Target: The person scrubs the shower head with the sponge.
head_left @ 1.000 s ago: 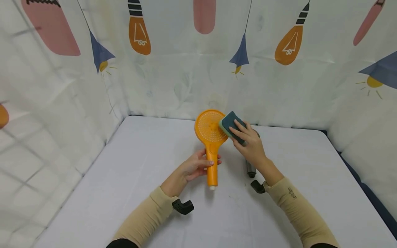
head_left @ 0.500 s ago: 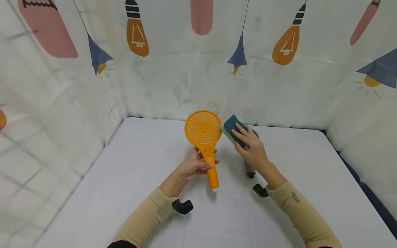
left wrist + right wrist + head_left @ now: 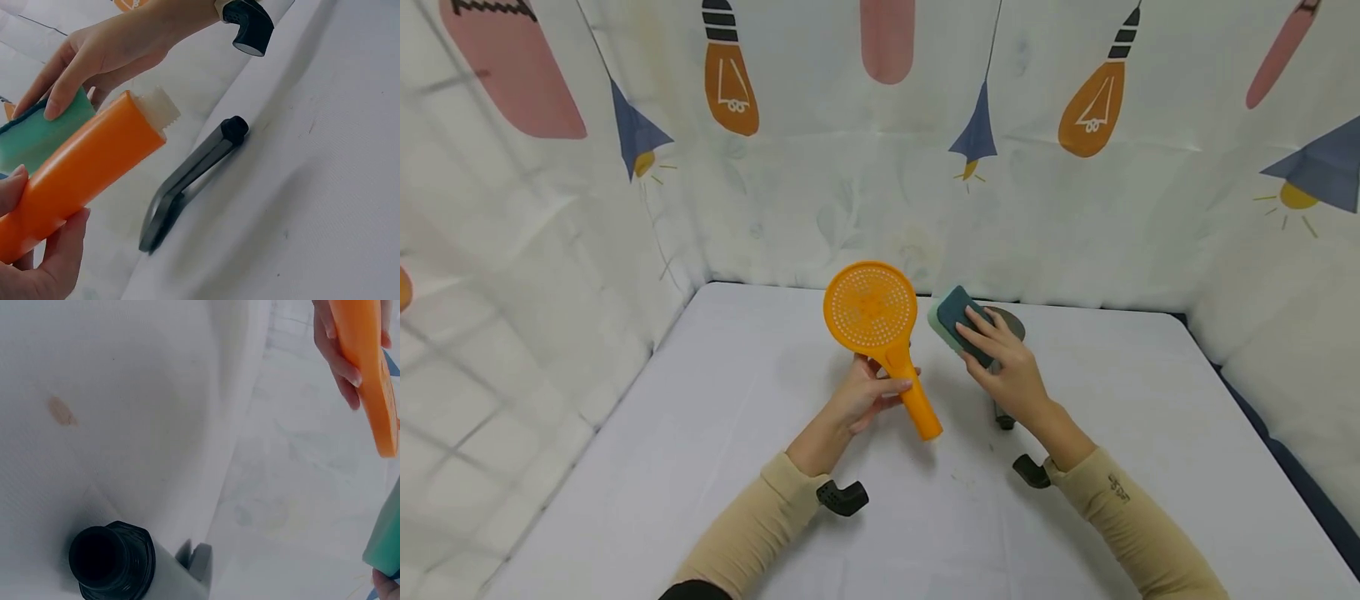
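Note:
My left hand (image 3: 859, 398) grips the handle of an orange shower head (image 3: 870, 307), which is raised with its perforated face toward the head camera and its handle slanting down to the right. A pale threaded end (image 3: 156, 111) sticks out of that handle in the left wrist view. With my right hand (image 3: 1006, 362) I hold a sponge (image 3: 955, 317), light green with a dark teal side, fingers spread over the dark side. A gap separates sponge and shower head in the head view. Below my right hand lies a grey shower head (image 3: 1012, 323), partly hidden by the hand.
A white-covered table (image 3: 775, 358) spans the area, its far edge close to a printed curtain (image 3: 865, 183). The grey shower head's dark threaded end (image 3: 103, 559) shows large in the right wrist view. Black curved wrist pieces (image 3: 842, 498) stick out from both sleeves.
The orange shower head has moved left, away from the sponge, and its top has tilted left. The sponge overlapped its rim a second ago; the right hand has dropped slightly.

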The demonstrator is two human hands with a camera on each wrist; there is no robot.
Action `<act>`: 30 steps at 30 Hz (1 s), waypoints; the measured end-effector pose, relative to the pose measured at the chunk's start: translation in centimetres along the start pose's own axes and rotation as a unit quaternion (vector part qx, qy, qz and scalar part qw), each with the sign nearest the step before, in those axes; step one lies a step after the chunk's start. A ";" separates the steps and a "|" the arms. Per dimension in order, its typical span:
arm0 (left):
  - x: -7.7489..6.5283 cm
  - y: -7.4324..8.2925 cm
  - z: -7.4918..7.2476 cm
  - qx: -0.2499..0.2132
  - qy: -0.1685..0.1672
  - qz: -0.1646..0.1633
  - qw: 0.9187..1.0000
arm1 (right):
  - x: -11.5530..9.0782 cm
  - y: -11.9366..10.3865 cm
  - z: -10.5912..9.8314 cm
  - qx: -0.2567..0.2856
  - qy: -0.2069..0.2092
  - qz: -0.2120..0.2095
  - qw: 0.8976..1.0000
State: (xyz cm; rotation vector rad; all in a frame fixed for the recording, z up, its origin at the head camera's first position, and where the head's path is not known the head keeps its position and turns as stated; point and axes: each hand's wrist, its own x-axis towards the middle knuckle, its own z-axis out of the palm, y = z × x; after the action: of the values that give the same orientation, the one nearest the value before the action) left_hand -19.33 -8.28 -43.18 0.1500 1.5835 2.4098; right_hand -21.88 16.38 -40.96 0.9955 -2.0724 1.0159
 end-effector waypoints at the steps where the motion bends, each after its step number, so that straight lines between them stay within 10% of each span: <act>1: 0.0 0.1 0.0 -0.001 0.004 0.006 1.000 | 0.0 -0.1 0.0 0.000 0.000 -0.002 1.000; 14: -0.2 0.6 -0.2 -0.127 0.047 -0.001 0.991 | -0.5 -0.8 0.7 0.018 -0.012 -0.012 1.000; 30: -0.1 0.2 0.1 -0.103 0.046 0.006 0.994 | -0.5 -2.3 3.2 0.015 -0.063 -0.046 0.997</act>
State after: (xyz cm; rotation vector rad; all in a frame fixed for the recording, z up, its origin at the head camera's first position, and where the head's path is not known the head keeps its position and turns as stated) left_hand -19.27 -8.27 -42.91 0.0092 1.3612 2.6038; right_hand -20.35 12.94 -42.14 1.1870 -2.0966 0.9614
